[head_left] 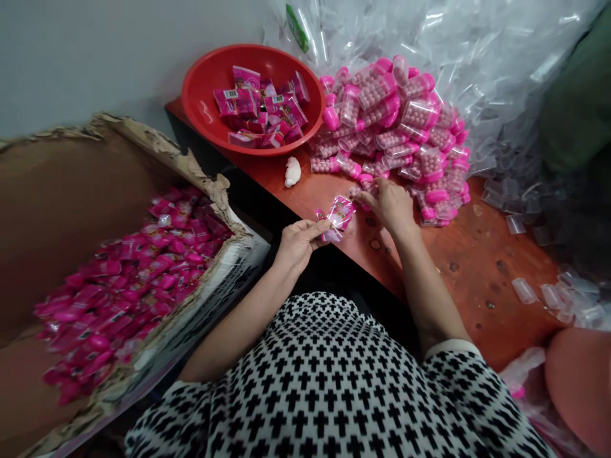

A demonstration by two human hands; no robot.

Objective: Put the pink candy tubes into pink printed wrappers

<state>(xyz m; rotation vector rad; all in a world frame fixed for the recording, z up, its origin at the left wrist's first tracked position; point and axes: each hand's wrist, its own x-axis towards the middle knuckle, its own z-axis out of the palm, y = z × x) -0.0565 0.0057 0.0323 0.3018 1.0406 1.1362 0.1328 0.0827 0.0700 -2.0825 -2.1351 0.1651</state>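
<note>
Pinched in my left hand (301,243) is a pink printed plastic packet (342,212) with shiny clear parts, held above the front edge of the red-brown table (439,254). My right hand (392,202) reaches to the near side of a heap of small clear bottles (382,114) with bright pink caps and pale pink beads inside. Its fingers close on one pink-capped bottle (365,183), which they partly cover. A small crumpled white lump (293,172) lies on the table, left of the heap.
A red basin (200,127) with several pink packets stands at the back left. On my left, a torn cardboard box (224,191) contains many filled pink packets (128,273). Clear plastic bags (458,38) lie behind the heap. Empty clear tubes (551,296) lie at the right.
</note>
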